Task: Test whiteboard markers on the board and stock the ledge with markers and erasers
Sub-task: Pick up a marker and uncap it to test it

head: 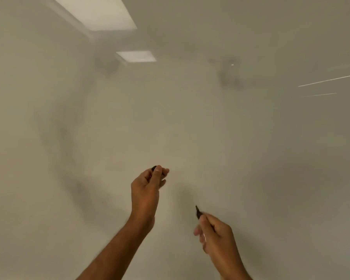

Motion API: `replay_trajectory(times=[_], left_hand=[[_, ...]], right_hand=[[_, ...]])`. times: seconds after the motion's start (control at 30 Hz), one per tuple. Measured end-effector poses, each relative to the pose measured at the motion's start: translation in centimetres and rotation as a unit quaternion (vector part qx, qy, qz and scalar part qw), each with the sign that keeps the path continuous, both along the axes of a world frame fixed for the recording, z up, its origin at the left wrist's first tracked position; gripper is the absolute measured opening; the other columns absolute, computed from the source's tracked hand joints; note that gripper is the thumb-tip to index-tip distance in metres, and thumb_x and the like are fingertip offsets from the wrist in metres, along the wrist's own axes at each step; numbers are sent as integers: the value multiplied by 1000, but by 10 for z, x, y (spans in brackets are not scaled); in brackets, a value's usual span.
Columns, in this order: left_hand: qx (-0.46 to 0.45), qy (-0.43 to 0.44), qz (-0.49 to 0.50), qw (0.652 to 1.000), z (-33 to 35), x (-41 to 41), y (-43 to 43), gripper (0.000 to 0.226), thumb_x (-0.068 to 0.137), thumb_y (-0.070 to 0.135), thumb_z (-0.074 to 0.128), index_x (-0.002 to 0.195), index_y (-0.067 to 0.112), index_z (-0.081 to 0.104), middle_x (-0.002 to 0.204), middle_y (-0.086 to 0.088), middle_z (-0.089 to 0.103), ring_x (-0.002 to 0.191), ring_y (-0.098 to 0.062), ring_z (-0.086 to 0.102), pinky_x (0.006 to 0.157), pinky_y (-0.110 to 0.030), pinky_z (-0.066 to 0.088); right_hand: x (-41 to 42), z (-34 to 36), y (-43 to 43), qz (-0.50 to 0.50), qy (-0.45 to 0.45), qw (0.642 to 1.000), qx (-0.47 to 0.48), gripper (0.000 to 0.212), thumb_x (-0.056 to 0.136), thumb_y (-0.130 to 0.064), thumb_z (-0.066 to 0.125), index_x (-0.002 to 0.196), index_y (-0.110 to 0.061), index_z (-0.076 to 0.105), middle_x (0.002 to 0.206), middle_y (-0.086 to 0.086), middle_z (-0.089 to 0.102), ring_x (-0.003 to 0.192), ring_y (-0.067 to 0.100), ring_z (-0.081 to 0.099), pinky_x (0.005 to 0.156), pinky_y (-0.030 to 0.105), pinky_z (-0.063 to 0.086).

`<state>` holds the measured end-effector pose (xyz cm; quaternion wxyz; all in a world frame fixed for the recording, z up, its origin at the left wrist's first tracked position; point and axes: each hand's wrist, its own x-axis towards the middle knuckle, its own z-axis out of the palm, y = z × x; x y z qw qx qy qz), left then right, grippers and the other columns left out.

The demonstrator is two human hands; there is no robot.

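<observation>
The whiteboard point(190, 118) fills the whole view, glossy and blank apart from faint grey smudges. My left hand point(148, 184) is raised in front of it near the lower middle, fingers curled round a small black piece, probably a marker cap point(154, 168), of which only the end shows. Lower and to the right, my right hand point(216, 233) grips a black marker point(198, 212) with its dark tip pointing up and left, close to the board. Whether the tip touches the board I cannot tell.
Ceiling lights point(97, 13) reflect in the board at the upper left. Two thin bright streaks point(329, 79) cross the board at the right edge. The ledge and any erasers are out of view.
</observation>
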<state>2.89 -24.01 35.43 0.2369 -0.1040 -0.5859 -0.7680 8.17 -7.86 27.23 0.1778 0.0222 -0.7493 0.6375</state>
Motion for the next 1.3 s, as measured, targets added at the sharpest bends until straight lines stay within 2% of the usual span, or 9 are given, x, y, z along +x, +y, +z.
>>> replay_trajectory(times=[0.1, 0.2, 0.37, 0.47, 0.6, 0.7, 0.83, 1.13, 1.3], left_hand=[[-128, 93, 108, 981, 6, -18, -22, 21, 104, 32, 53, 104, 20, 70, 87, 12, 70, 82, -1, 62, 73, -14, 48], [-184, 135, 151, 962, 8, -37, -38, 26, 106, 32, 45, 125, 22, 61, 112, 26, 66, 108, 5, 62, 84, -15, 49], [-280, 185, 192, 922, 12, -66, -59, 45, 107, 31, 38, 151, 25, 38, 130, 11, 59, 139, -12, 44, 111, -34, 40], [-316, 219, 206, 900, 16, -82, -66, 49, 107, 26, 38, 156, 20, 31, 132, 9, 56, 149, -14, 30, 117, -37, 34], [-341, 243, 213, 883, 20, -100, -66, 49, 107, 21, 39, 155, 25, 29, 138, 1, 57, 153, -9, 19, 119, -36, 30], [-358, 256, 219, 871, 19, -116, -67, 50, 109, 20, 38, 157, 21, 26, 148, -2, 51, 154, -6, 15, 121, -30, 24], [-392, 263, 224, 852, 16, -135, -67, 34, 106, 25, 36, 135, 14, 51, 164, 4, 30, 154, -5, 12, 123, -35, 23], [-384, 292, 252, 839, 18, -138, -63, 29, 103, 16, 42, 132, 19, 44, 161, 2, 30, 153, 0, 10, 122, -30, 19], [-407, 296, 262, 823, 16, -145, -65, 25, 103, 18, 41, 125, 14, 53, 162, -1, 33, 155, -7, 13, 123, -32, 19]], right_hand=[[-8, 42, -13, 29, 22, 996, -84, 33, 100, -7, 55, 112, -36, 63, 88, 6, 76, 69, 19, 66, 60, 29, 51], [-17, 78, -22, 44, 83, 972, -215, 22, 97, -1, 56, 107, -12, 72, 99, 18, 74, 75, 23, 69, 63, 26, 55], [-40, 119, -19, 193, 76, 845, -493, 35, 90, 4, 47, 121, 3, 64, 109, 27, 67, 94, 30, 66, 70, 29, 59], [-52, 136, -20, 162, 135, 888, -409, 31, 93, 3, 53, 122, -2, 63, 105, 19, 68, 95, 26, 66, 78, 33, 57], [-67, 158, -24, -9, 208, 956, -208, 31, 97, -42, 54, 110, -20, 73, 97, 10, 74, 88, 15, 64, 76, 33, 51], [-78, 175, -26, -105, 276, 944, -144, 26, 101, -34, 52, 97, -21, 74, 88, 5, 74, 80, 8, 61, 74, 24, 48], [-101, 192, -21, -168, 339, 923, -73, 12, 98, -26, 60, 96, -15, 58, 86, -1, 74, 79, 5, 66, 65, 11, 47], [-145, 212, 0, -262, 411, 872, 51, 9, 100, -37, 57, 96, -29, 54, 83, -6, 64, 77, 24, 61, 64, 43, 54], [-139, 171, 4, -275, 408, 868, 68, 6, 100, -32, 58, 96, -28, 56, 82, -6, 62, 77, 21, 60, 63, 43, 53]])
